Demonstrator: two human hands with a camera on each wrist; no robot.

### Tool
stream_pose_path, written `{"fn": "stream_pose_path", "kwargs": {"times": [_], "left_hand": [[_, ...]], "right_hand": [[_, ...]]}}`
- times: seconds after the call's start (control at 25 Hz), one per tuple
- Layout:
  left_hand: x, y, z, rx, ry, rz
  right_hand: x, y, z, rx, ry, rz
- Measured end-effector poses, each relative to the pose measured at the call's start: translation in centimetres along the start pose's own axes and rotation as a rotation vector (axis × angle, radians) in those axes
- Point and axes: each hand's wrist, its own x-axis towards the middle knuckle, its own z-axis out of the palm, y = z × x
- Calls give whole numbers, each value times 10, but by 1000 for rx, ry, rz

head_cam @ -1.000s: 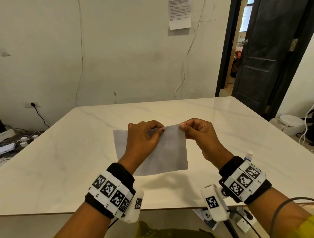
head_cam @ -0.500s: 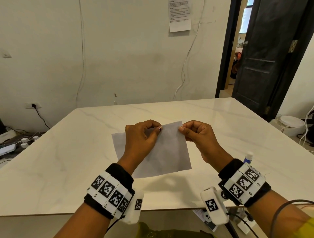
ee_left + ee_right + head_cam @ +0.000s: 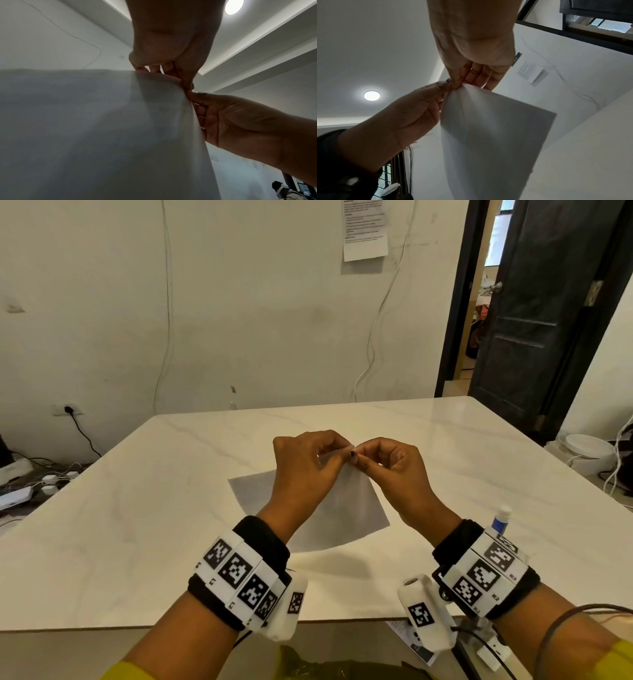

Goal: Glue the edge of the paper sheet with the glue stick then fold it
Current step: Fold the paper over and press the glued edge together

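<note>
1. My left hand and my right hand meet fingertip to fingertip at the top edge of the thin white rectangular paper sheet; both pinch it there, finger against thumb.
2. The sheet hangs down and toward me from the pinch, held clear above the pale marble-patterned worktop. Its long axis appears to run left to right, under my left wrist.
3. Both hands sit equally near the held edge; I judge the fold will turn on bringing that edge squarely onto the opposite one.
4. The white-capped blue glue stick stands on the worktop just behind my right wrist, apart from the sheet.
5. Hidden: the sheet's left part behind my left hand; whether any edge carries glue I cannot tell. The wrist views show only its shaded underside.
</note>
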Motion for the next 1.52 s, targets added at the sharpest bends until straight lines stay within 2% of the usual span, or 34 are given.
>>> {"fn": "stream_pose_path", "kwargs": {"times": [0.16, 0.4, 0.76, 0.92, 1.2, 1.32, 1.52], "left_hand": [[-4, -3, -1, 16, 64, 36], [-3, -5, -9, -45, 175, 1], [1, -9, -25, -47, 263, 13], [1, -10, -31, -42, 260, 30], [-2, -20, -34, -73, 280, -36], [-3, -24, -31, -131, 303, -85], [0, -24, -32, -234, 389, -136]], "right_hand": [[-1, 2, -1, 55, -48, 68], [-7, 17, -7, 63, -70, 158], [-16, 38, -16, 128, -105, 183], [-21, 45, -19, 126, -100, 181], [-25, 51, -22, 136, -111, 186], [-24, 49, -20, 145, -67, 168], [-14, 39, -11, 344, -43, 233]]}}
